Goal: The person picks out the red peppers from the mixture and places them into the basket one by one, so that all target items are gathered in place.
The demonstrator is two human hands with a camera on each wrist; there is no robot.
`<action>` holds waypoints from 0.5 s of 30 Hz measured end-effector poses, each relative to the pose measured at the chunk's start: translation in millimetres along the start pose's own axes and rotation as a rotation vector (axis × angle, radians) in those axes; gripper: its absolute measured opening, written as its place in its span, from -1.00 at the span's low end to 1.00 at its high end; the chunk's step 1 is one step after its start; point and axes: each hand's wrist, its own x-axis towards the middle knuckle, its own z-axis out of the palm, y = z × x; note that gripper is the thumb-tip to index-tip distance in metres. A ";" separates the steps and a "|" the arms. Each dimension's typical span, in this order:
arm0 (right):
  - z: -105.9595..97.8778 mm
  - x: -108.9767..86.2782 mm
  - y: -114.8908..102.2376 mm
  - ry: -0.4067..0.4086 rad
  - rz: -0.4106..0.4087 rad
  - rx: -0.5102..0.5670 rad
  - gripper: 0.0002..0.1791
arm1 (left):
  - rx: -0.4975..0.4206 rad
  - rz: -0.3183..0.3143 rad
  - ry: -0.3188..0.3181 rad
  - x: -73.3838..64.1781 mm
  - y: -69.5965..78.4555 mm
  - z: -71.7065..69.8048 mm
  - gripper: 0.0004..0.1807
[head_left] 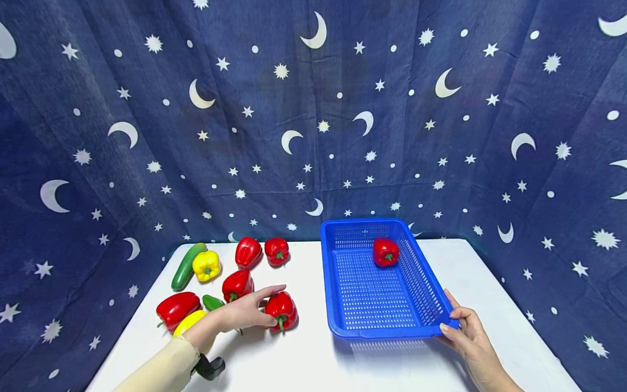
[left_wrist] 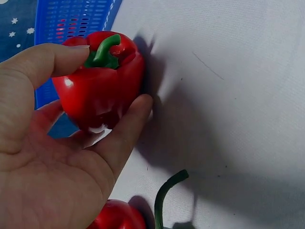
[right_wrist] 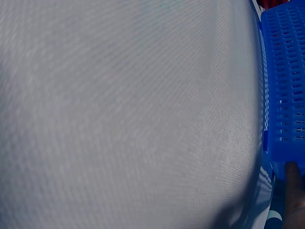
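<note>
My left hand (head_left: 247, 311) grips a red bell pepper (head_left: 282, 311) on the white table. In the left wrist view, its thumb presses the pepper (left_wrist: 100, 95) near the green stem and the fingers curl round the far side and beneath. My right hand (head_left: 469, 338) pinches the near right corner of a blue plastic basket (head_left: 382, 333), thumb over the rim. Another red bell pepper (head_left: 385, 252) lies inside the basket toward its far right. The right wrist view catches only one finger (right_wrist: 293, 191) against the basket's perforated wall (right_wrist: 286, 71).
On the left lie more red bell peppers (head_left: 249, 252), a yellow bell pepper (head_left: 206, 265) and a cucumber (head_left: 188, 267). My left forearm partly hides a green vegetable (head_left: 212, 302) and a yellow one (head_left: 188, 322). A starry blue curtain (head_left: 274, 179) surrounds the table (head_left: 303, 359).
</note>
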 end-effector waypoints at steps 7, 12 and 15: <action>0.4 0.6 -0.1 -0.009 -0.026 -0.037 -0.74 | -0.019 -0.018 0.001 -1.1 -0.4 -0.2 -0.12; -0.2 0.0 0.9 -0.034 -0.083 -0.070 -0.73 | -0.021 -0.013 0.004 -1.0 -0.6 0.3 -0.12; -0.8 0.6 1.1 -0.051 -0.111 -0.059 -0.74 | -0.019 -0.009 0.011 -2.0 -0.6 0.6 -0.13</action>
